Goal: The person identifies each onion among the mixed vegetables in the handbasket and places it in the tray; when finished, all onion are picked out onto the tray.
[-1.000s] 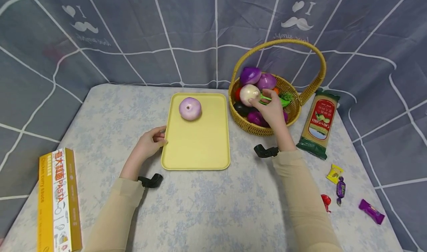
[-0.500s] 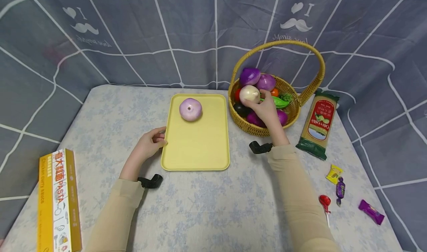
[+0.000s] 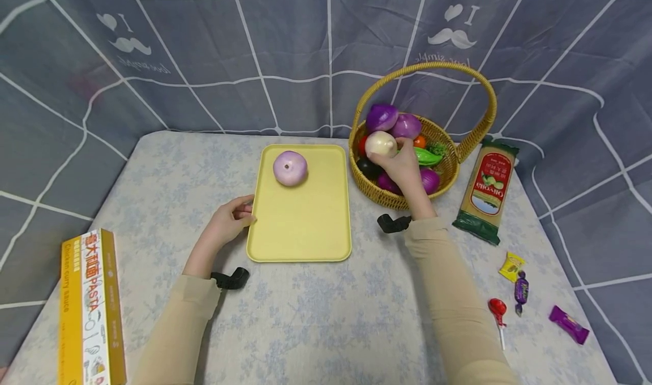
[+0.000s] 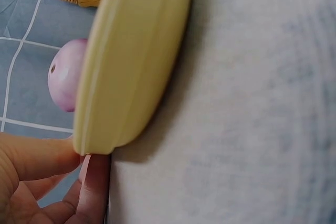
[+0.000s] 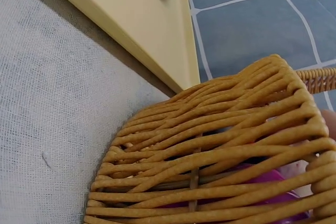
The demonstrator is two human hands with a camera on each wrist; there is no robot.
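Observation:
A yellow tray (image 3: 298, 226) lies on the table with a pale purple onion (image 3: 290, 168) near its far left corner. My left hand (image 3: 230, 221) is at the tray's left rim; in the left wrist view its thumb and fingertips (image 4: 94, 177) meet the rim from both sides. Over the wicker basket (image 3: 377, 193), my right hand (image 3: 406, 167) holds a white onion (image 3: 380, 144) between thumb and fingers. The onion still sits among the other vegetables. The right wrist view shows mostly the basket's woven wall (image 5: 220, 145), which hides nearly all of that hand.
The basket also holds purple onions (image 3: 382, 116), a green pepper (image 3: 427, 156) and a dark eggplant-like piece (image 3: 369, 168). Its tall handle (image 3: 433, 65) arches above. An Olivoilà pasta packet (image 3: 486, 192), wrapped candies (image 3: 511, 266) and a lollipop (image 3: 497, 307) lie right. A pasta box (image 3: 91, 306) lies left.
My right hand has shifted slightly left and closed its fingers around the white onion, uncovering the green pepper and the lollipop. My left hand and the tray have kept their places.

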